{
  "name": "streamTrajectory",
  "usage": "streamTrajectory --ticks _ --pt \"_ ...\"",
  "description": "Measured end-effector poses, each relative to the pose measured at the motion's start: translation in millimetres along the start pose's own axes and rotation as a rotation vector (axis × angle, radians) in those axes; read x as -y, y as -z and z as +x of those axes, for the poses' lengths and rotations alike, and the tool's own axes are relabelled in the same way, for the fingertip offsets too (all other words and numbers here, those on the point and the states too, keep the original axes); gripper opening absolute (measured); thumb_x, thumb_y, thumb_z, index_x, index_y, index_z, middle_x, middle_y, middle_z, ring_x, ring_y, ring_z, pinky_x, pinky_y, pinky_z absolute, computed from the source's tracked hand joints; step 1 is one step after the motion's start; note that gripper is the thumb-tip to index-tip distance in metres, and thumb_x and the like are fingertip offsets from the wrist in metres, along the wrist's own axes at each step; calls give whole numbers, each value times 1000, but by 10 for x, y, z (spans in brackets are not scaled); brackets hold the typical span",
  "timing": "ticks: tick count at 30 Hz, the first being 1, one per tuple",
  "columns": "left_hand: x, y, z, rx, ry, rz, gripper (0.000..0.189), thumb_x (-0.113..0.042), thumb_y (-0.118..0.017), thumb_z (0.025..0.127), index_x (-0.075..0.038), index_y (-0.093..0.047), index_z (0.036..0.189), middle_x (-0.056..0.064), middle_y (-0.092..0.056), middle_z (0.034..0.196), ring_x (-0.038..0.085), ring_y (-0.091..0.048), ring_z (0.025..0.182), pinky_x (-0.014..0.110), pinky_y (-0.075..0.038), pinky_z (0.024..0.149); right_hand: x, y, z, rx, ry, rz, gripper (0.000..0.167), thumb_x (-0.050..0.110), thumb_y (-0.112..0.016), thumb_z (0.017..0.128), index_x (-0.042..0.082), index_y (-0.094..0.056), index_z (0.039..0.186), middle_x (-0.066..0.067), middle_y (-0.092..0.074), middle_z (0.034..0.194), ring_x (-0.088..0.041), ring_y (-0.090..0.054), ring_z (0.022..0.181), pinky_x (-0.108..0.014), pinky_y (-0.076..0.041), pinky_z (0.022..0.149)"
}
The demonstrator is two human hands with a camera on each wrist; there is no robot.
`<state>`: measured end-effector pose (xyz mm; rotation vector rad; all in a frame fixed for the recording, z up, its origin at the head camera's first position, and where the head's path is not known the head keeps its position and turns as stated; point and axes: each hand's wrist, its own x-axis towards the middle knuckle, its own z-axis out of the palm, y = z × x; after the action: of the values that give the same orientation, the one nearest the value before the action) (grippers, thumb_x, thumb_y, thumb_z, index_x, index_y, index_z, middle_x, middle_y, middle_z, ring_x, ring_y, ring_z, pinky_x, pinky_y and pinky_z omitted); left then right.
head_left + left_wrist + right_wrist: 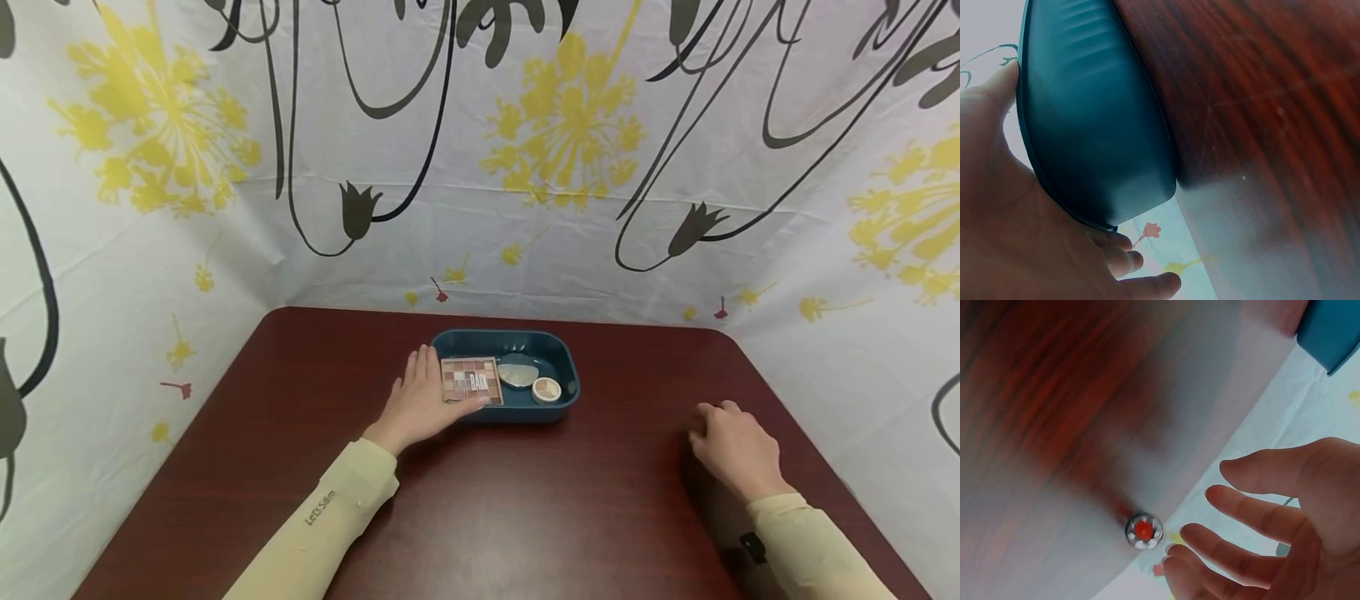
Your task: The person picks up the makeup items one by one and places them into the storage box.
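My left hand (420,398) rests at the left front corner of a blue tray (567,379), with the fingers straight along the left side and the thumb over the front rim. An eyeshadow palette (471,382) lies in the tray's left part, its lower edge beside the thumb. Right of it sit a shiny oval item (517,372) and a small round pot (546,390) of beige and brown segments. My right hand (737,447) is off to the right with loosely bent fingers. Near its fingertips stands a small round thing (1144,531) with a red centre and silvery rim.
The dark red-brown wooden table (555,500) has rounded far corners. White cloth (480,250) with yellow and grey flower prints hangs behind it and at both sides. The tray stands near the far edge.
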<state>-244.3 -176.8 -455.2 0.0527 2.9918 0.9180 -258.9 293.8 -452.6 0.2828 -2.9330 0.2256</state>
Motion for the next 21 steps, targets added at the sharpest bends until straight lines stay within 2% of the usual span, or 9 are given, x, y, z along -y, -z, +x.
streamTrajectory --ticks 10,13,21 --pt "27 -18 11 2 2 2 134 -90 -56 71 -5 -4 161 15 -3 168 35 -3 153 63 -18 115 -86 22 -26 46 -22 3 38 12 -69 83 -3 -65 118 -32 -56 103 -44 -58 68 -57 -45 49" --pt "24 -22 9 4 4 -2 135 -90 -56 71 -5 -4 161 15 -3 168 34 -3 153 63 -18 115 -112 0 -23 28 -5 12 35 7 -68 82 -3 -66 116 -33 -57 102 -44 -57 66 -57 -46 50" --pt "9 -11 -5 -8 1 -7 135 -90 -57 70 -5 -4 161 16 -4 168 36 -4 153 63 -19 115 -204 -58 -14 -28 38 26 27 -5 -65 81 -4 -69 107 -30 -59 96 -48 -59 75 -60 -48 55"
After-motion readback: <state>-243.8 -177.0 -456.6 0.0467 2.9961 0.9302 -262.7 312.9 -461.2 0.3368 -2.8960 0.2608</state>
